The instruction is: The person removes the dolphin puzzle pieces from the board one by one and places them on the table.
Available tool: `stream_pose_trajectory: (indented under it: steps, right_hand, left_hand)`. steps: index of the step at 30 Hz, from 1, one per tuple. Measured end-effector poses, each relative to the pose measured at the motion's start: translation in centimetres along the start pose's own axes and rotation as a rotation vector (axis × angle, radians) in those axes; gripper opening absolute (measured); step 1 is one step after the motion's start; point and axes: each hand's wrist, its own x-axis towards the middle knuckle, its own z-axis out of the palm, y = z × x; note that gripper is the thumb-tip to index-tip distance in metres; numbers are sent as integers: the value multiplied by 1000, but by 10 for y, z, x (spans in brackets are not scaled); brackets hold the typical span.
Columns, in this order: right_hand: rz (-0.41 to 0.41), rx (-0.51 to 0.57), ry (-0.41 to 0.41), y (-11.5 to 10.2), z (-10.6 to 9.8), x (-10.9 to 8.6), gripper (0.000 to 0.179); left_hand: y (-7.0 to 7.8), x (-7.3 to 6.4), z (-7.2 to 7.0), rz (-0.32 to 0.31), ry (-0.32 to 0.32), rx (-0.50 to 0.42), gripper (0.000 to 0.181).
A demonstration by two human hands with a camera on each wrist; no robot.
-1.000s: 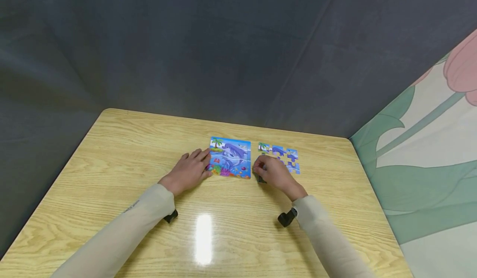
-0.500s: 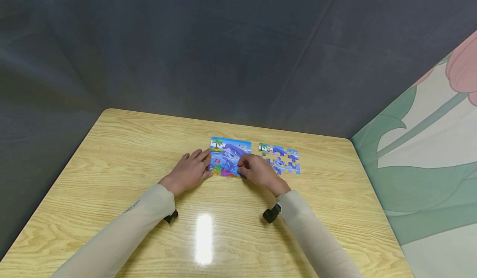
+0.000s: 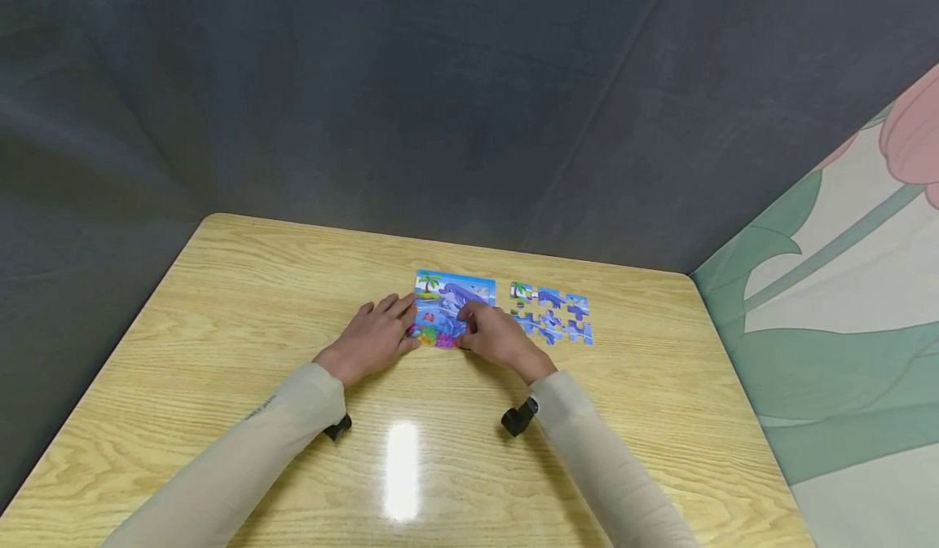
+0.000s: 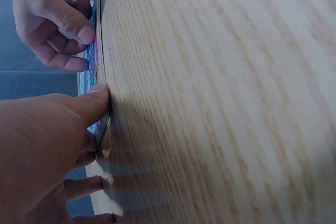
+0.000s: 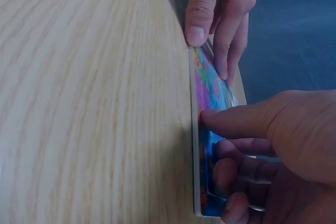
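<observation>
The puzzle board (image 3: 433, 285), bright with dolphins, a palm tree and coral, lies flat on the table. My left hand (image 3: 372, 338) rests at its lower left, fingers stretched out; in the left wrist view the left thumb (image 4: 95, 103) presses at the board's corner. Over the lower right of the board is my right hand (image 3: 499, 340), its fingers bent. Close up, the right thumb (image 5: 223, 121) touches the board near its front edge. Whether a piece sits beneath those fingers is hidden. Several loose puzzle pieces (image 3: 550, 298) lie in two rows right of the board.
The wooden table (image 3: 293, 287) runs toward me and to both sides. Behind it hangs a dark curtain (image 3: 411, 108); a flower-patterned cloth (image 3: 844, 352) hangs at the right. A bright reflection shines on the tabletop in front of the board.
From beside the loose pieces, my right hand has moved left onto the board's lower part, uncovering the lower row of loose pieces. The left hand stays in place.
</observation>
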Motion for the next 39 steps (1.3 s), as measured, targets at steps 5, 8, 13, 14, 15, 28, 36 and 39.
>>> stream_pose_trajectory:
  steps: [5, 8, 13, 14, 15, 28, 36, 39]
  right_hand:
    - [11, 25, -40, -1, -2, 3, 30]
    - [11, 58, -62, -1, -3, 4, 29]
    - [12, 95, -72, 0, -3, 6, 29]
    - [12, 98, -71, 1, -2, 6, 29]
    - [12, 100, -69, 1, -2, 6, 29]
    - [-15, 105, -17, 5, 1, 8, 30]
    - [-4, 132, -15, 7, 2, 5, 28]
    - [-9, 139, -19, 7, 2, 4, 25]
  left_hand:
    - [1, 1, -1, 1, -5, -3, 68]
    - [1, 0, -1, 3, -9, -5, 67]
    - [1, 0, -1, 2, -7, -4, 67]
    - [1, 0, 0, 2, -6, -3, 67]
    - [1, 0, 0, 2, -5, -4, 67]
    - [-2, 3, 3, 17, 28, 27, 67]
    - [-1, 2, 3, 14, 20, 28, 67]
    - [-1, 1, 2, 14, 23, 29, 67]
